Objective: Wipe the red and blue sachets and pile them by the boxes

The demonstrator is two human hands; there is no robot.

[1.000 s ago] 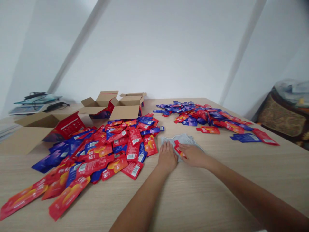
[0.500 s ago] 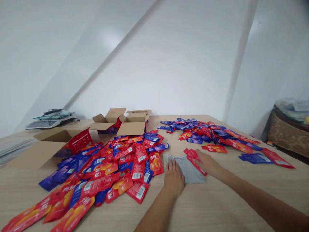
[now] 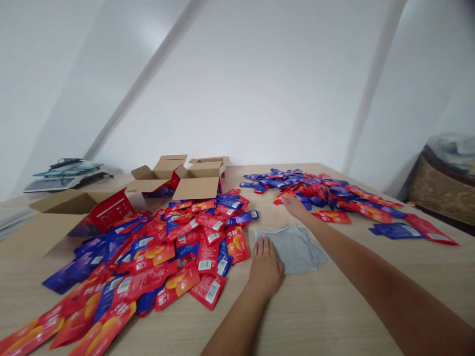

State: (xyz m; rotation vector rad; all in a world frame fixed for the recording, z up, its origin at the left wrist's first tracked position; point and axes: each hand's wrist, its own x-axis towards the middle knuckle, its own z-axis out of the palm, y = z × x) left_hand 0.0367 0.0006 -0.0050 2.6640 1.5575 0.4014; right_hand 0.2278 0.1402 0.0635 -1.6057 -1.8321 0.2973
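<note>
My left hand (image 3: 265, 269) lies flat on the left part of a grey cloth (image 3: 299, 249), its fingers stretched out. The cloth is spread on the table, creased at its right edge. My right hand (image 3: 296, 206) reaches past the cloth to the near left edge of the far pile. It touches or covers part of a red and orange spouted pouch (image 3: 281, 198) there; its fingers are small and blurred, so their grip does not show. Left of my left hand, a large heap of red and blue pouches (image 3: 208, 254) covers the table.
Open cardboard boxes (image 3: 198, 188) stand behind the left heap, with another open box (image 3: 55, 225) nearer. A flat scale-like device (image 3: 55, 183) carries papers at the far left. Loose pouches (image 3: 397, 230) lie to the right. A patterned chair (image 3: 440, 188) stands beyond the table's right edge.
My right hand has left the cloth and moved away to the far pile. The red pouch it held is gone from it; a red pouch now lies differently atop the left heap.
</note>
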